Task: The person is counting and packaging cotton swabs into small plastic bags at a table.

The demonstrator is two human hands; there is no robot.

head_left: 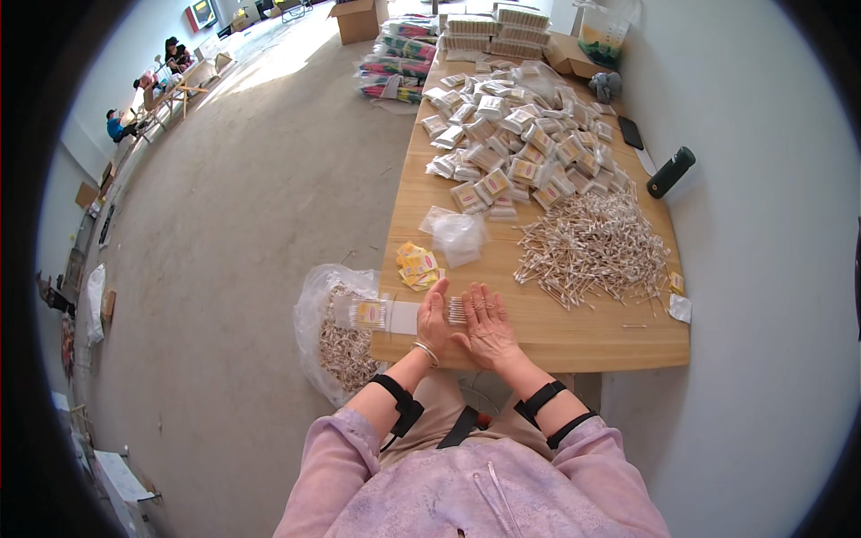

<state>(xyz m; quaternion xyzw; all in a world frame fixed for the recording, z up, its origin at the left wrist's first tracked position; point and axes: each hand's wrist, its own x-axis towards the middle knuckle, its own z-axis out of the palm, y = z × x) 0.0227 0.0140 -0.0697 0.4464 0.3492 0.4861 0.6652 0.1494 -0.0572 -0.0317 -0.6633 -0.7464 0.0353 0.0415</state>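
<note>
Near the front edge of the wooden table, a small row of cotton swabs lies between my two hands. My left hand stands on its edge along the row's left side, fingers stretched out. Flat on the table at the row's right side is my right hand, palm down with fingers extended. Left of my left hand, a white card lies beside a clear bag of cotton swabs with a yellow label, which sticks out past the table's left edge. Yellow cards are piled just beyond my left hand.
A heap of loose swabs covers the table's right side, with many filled packets behind it. Clear empty bags lie mid-table. A dark bottle and a phone stand near the wall. A plastic sack of swabs sits below left.
</note>
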